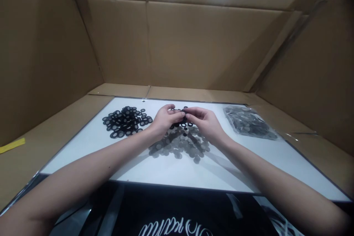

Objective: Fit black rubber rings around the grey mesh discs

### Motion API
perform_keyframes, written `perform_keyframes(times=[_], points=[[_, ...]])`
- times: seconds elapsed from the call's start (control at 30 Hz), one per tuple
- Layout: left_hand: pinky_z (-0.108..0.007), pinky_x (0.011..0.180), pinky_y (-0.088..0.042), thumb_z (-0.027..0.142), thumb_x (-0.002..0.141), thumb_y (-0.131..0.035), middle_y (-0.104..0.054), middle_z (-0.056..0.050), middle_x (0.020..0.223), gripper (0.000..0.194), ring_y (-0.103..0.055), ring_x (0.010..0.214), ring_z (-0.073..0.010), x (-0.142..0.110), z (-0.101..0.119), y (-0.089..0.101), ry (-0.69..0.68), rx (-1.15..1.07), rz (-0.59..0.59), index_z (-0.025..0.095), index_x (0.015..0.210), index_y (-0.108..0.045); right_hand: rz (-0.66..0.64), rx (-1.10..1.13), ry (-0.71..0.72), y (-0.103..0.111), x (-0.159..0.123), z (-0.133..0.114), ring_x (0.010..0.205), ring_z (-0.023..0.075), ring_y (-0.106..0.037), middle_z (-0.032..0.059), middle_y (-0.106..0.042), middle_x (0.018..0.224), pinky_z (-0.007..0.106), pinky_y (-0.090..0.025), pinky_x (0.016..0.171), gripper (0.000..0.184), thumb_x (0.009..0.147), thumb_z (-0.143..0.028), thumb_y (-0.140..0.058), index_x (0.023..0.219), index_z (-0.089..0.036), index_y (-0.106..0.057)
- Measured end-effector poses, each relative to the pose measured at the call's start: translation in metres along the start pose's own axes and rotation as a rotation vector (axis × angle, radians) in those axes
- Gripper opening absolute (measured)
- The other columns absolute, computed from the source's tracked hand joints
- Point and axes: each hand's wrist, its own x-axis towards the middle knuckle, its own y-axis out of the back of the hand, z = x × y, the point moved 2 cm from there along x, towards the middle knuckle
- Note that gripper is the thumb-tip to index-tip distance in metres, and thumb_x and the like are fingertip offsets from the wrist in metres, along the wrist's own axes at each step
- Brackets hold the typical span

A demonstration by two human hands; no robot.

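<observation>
Above the middle of the white board, my left hand [165, 118] and my right hand [205, 122] meet at the fingertips. Between them they pinch a small black ring [184, 113], partly covered by the fingers. Under and behind the hands lie several loose black rings [190, 124]. Closer to me spreads a heap of thin grey translucent discs [184, 146]. Left of my left hand is a pile of black rings with grey centres [124, 121].
A clear plastic bag [247, 122] full of grey discs lies at the right on the white board [83, 151]. Brown cardboard walls [193, 44] enclose the back and sides. A yellow strip [12, 145] sits at the far left.
</observation>
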Motion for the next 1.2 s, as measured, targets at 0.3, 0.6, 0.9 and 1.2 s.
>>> perform_keyframes(times=[0.3, 0.6, 0.9, 1.2], points=[[-0.040, 0.093, -0.045, 0.017, 0.066, -0.074, -0.064, -0.008, 0.090, 0.044, -0.065, 0.086, -0.0183, -0.003, -0.001, -0.001, 0.017, -0.099, -0.065, 0.013, 0.100, -0.047, 0.062, 0.111, -0.055, 0.000, 0.001, 0.003, 0.082, 0.0180, -0.063, 0.0067, -0.069, 0.092, 0.033, -0.049, 0.080, 0.028, 0.073, -0.032, -0.064, 0.096, -0.016, -0.066], [-0.039, 0.092, -0.046, 0.025, 0.068, -0.073, -0.064, -0.012, 0.095, 0.040, -0.065, 0.087, -0.0200, 0.000, -0.005, 0.002, 0.027, -0.016, -0.109, 0.012, 0.099, -0.050, 0.033, 0.088, -0.098, 0.001, 0.000, 0.001, 0.082, 0.0184, -0.063, 0.0068, -0.069, 0.090, 0.033, -0.048, 0.078, 0.028, 0.071, -0.030, -0.066, 0.095, -0.015, -0.067], [-0.034, 0.081, -0.050, 0.024, 0.069, -0.071, -0.063, -0.005, 0.082, 0.038, -0.064, 0.077, -0.0148, 0.006, -0.001, 0.005, -0.077, 0.092, -0.168, 0.015, 0.099, -0.049, 0.005, 0.131, -0.123, 0.003, 0.001, 0.003, 0.080, 0.0181, -0.063, 0.0064, -0.069, 0.090, 0.033, -0.047, 0.078, 0.025, 0.068, -0.027, -0.068, 0.090, -0.016, -0.069], [-0.039, 0.086, -0.050, 0.019, 0.066, -0.074, -0.062, -0.005, 0.081, 0.039, -0.065, 0.078, -0.0166, 0.006, 0.005, 0.000, -0.039, 0.014, -0.140, 0.014, 0.092, -0.045, 0.008, 0.153, -0.103, 0.004, 0.001, -0.007, 0.079, 0.0177, -0.062, 0.0066, -0.069, 0.087, 0.032, -0.047, 0.076, 0.027, 0.065, -0.026, -0.070, 0.090, -0.015, -0.069]])
